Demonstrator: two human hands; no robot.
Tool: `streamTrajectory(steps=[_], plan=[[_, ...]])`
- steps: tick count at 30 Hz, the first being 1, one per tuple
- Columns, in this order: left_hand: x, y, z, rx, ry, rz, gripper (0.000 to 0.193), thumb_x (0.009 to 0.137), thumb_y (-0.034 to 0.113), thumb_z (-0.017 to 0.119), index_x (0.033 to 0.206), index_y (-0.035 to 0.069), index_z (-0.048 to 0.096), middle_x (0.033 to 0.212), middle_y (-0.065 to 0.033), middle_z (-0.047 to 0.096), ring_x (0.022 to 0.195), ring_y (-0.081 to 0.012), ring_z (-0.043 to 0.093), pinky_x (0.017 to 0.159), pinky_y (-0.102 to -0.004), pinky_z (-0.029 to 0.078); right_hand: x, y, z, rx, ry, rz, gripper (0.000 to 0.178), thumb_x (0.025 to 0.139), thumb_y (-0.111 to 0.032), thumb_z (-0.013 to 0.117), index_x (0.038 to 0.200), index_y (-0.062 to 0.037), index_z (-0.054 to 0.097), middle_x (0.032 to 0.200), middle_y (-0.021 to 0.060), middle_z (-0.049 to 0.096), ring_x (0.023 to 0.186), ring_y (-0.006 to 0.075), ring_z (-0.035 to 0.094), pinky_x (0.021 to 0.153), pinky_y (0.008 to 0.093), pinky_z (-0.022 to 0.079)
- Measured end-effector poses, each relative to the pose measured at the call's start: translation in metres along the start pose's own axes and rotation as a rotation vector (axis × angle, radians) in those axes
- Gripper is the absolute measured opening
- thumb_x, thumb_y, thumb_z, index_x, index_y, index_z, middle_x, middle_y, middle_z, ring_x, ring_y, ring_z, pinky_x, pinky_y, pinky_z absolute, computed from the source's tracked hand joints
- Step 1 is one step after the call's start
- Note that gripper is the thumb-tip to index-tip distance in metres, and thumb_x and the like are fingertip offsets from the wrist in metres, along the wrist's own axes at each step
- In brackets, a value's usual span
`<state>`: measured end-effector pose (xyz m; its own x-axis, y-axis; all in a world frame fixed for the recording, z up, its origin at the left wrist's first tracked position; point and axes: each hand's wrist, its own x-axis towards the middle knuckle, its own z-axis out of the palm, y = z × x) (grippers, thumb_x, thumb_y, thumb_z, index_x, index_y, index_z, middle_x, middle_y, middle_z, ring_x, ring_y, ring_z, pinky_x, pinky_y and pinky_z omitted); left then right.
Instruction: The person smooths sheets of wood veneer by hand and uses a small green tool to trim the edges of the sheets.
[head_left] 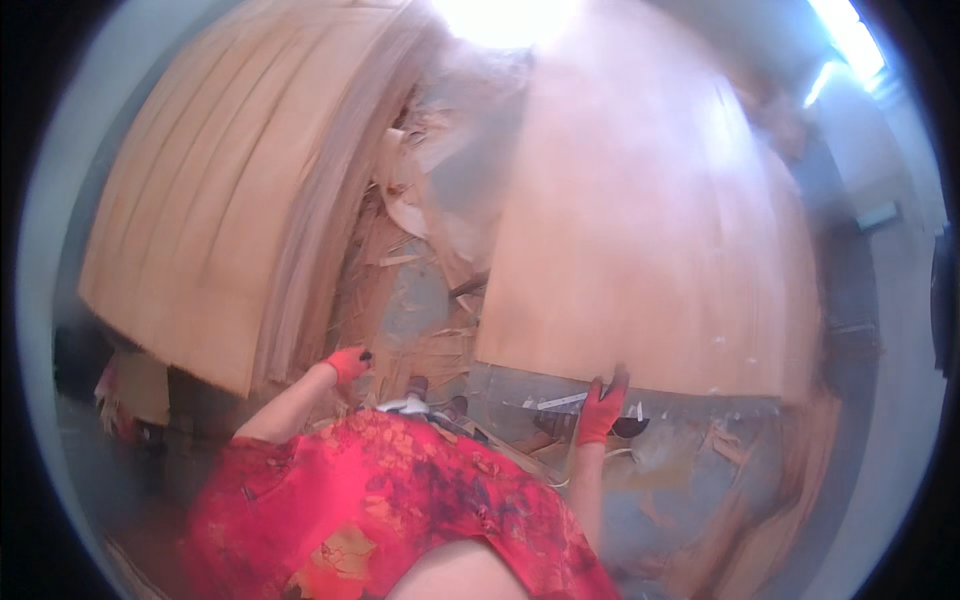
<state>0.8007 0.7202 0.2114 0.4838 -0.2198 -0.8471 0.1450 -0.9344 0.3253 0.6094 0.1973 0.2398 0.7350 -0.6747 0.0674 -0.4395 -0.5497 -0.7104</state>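
Note:
A large pale wood veneer sheet (pixel 640 230) lies on a table to the right, its near edge almost level with my right hand (pixel 602 408). That hand wears a red glove with dark fingertips. Its fingers are stretched out and apart, and they reach the sheet's near edge; whether they press on it I cannot tell. My left hand (pixel 347 365), gloved the same way, hangs beside the near corner of a tall veneer stack (pixel 190 220). Its fingers look curled in, and anything inside them is hidden.
Torn veneer strips (pixel 400 200) litter the floor between stack and table. A grey table edge (pixel 510 385) juts out under the sheet, with a thin white strip (pixel 562 401) on it. More wood pieces (pixel 800 500) lie at the lower right. Bright light washes out the far end.

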Motion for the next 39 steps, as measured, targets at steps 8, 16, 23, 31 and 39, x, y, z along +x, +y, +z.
streamTrajectory(steps=[8, 16, 23, 31, 39], plan=[[0.076, 0.011, -0.090, 0.074, 0.092, 0.177, 0.032, 0.093, 0.028, 0.059, 0.116, 0.006, 0.064, 0.118, -0.0198, 0.067, 0.109, -0.0345, 0.064, 0.089, -0.0412, 0.050, 0.076, -0.052, 0.109, -0.157, 0.038, -0.050, 0.052, 0.098, -0.019, 0.055, 0.146, -0.0031, 0.043, 0.155, 0.0229, 0.035, 0.144, 0.0438, 0.028, 0.117, 0.0532, 0.026], [0.317, 0.025, -0.272, -0.054, 0.022, 0.267, 0.033, 0.091, 0.026, 0.060, 0.117, 0.005, 0.064, 0.113, -0.0197, 0.068, 0.106, -0.0336, 0.064, 0.091, -0.0416, 0.049, 0.241, -0.094, 0.291, -0.558, 0.060, 0.043, 0.054, 0.097, -0.027, 0.054, 0.147, -0.0099, 0.044, 0.156, 0.0206, 0.034, 0.143, 0.0443, 0.030, 0.118, 0.0559, 0.022], [0.465, 0.150, -0.495, -0.086, 0.073, 0.188, 0.032, 0.093, 0.024, 0.060, 0.119, 0.005, 0.066, 0.115, -0.0160, 0.068, 0.109, -0.0309, 0.064, 0.094, -0.0367, 0.049, 0.355, -0.112, 0.354, -0.755, 0.020, 0.159, 0.056, 0.092, -0.030, 0.057, 0.144, -0.0113, 0.048, 0.153, 0.0193, 0.038, 0.142, 0.0430, 0.031, 0.118, 0.0580, 0.019], [0.621, 0.456, -0.605, 0.174, 0.054, 0.775, 0.029, 0.093, 0.016, 0.060, 0.121, 0.007, 0.065, 0.117, -0.0178, 0.066, 0.111, -0.0343, 0.061, 0.096, -0.0390, 0.048, 0.439, -0.101, 0.350, -0.701, -0.028, 0.288, 0.060, 0.082, -0.024, 0.064, 0.139, -0.0111, 0.051, 0.152, 0.0187, 0.037, 0.142, 0.0429, 0.028, 0.118, 0.0597, 0.018], [0.773, 0.821, -0.615, 0.383, 0.222, 1.423, 0.034, 0.093, 0.012, 0.060, 0.126, 0.005, 0.060, 0.131, -0.0158, 0.060, 0.128, -0.0361, 0.051, 0.107, -0.0450, 0.040, 0.532, -0.053, 0.336, -0.657, -0.084, 0.360, 0.057, 0.074, -0.020, 0.065, 0.130, -0.0117, 0.055, 0.146, 0.0193, 0.041, 0.139, 0.0455, 0.031, 0.117, 0.0628, 0.021]])
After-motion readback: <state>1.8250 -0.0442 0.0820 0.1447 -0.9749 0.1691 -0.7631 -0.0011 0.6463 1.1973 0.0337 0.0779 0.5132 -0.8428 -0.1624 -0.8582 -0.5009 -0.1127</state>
